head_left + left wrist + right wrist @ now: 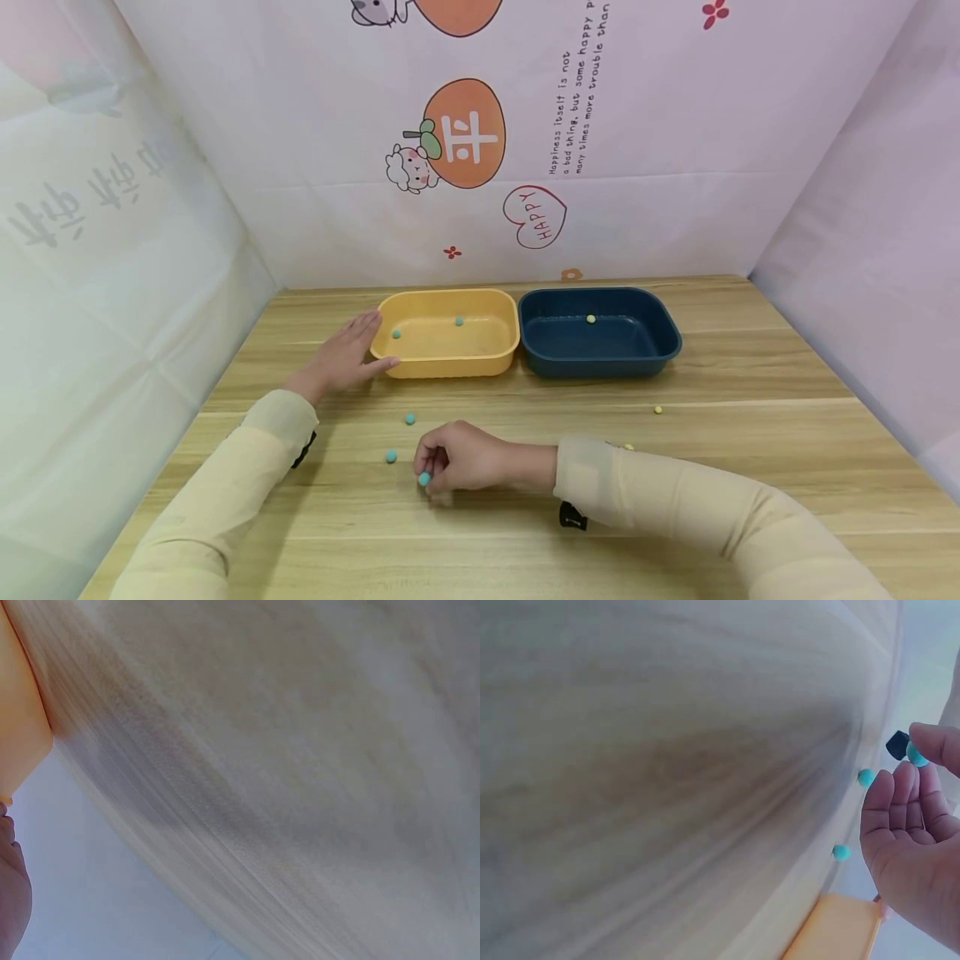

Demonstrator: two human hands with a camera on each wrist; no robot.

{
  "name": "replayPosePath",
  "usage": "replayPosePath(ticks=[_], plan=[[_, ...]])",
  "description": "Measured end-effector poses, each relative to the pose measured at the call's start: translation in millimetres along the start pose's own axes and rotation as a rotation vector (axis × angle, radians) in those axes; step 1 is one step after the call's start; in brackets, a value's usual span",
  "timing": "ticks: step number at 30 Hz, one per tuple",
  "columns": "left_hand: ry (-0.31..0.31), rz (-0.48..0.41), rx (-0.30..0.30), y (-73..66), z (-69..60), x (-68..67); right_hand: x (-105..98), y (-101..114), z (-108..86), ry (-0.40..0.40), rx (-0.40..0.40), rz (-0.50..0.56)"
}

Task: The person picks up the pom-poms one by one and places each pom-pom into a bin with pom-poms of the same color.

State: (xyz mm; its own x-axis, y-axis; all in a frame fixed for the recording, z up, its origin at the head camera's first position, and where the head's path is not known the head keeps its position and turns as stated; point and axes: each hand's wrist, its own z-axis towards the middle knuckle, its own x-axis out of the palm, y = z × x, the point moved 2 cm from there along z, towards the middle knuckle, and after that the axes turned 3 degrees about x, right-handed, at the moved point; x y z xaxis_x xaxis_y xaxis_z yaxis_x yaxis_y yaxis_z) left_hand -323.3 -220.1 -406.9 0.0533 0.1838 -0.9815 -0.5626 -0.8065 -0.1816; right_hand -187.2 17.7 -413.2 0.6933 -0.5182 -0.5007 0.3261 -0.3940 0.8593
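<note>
My right hand (468, 457) pinches a small teal ball (424, 479) between thumb and fingertips, low over the tabletop. In the right wrist view the pinched ball (917, 754) shows at the thumb tip. Two more teal balls, a nearer one (391, 457) and a farther one (410, 418), lie on the wood to its left. At the back, my left hand (343, 358) rests on the left end of a yellow tub (450, 367), its fingers along the side and thumb at the front rim. Inside that tub are two teal balls (459, 321).
Touching the yellow tub on its right is a dark blue tub (600, 367) holding one pale yellow ball (591, 319). A small yellow ball (658, 410) lies in front of it, and another (628, 447) is partly hidden behind my right sleeve. Printed cloth walls (660, 167) enclose the wooden table (337, 533).
</note>
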Motion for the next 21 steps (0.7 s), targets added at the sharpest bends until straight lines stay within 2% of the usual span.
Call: replayPosePath(ticks=[21], plan=[[-0.016, 0.015, 0.014, 4.0, 2.2, 2.2, -33, 10, 6.3, -0.117, -0.047, 0.025]])
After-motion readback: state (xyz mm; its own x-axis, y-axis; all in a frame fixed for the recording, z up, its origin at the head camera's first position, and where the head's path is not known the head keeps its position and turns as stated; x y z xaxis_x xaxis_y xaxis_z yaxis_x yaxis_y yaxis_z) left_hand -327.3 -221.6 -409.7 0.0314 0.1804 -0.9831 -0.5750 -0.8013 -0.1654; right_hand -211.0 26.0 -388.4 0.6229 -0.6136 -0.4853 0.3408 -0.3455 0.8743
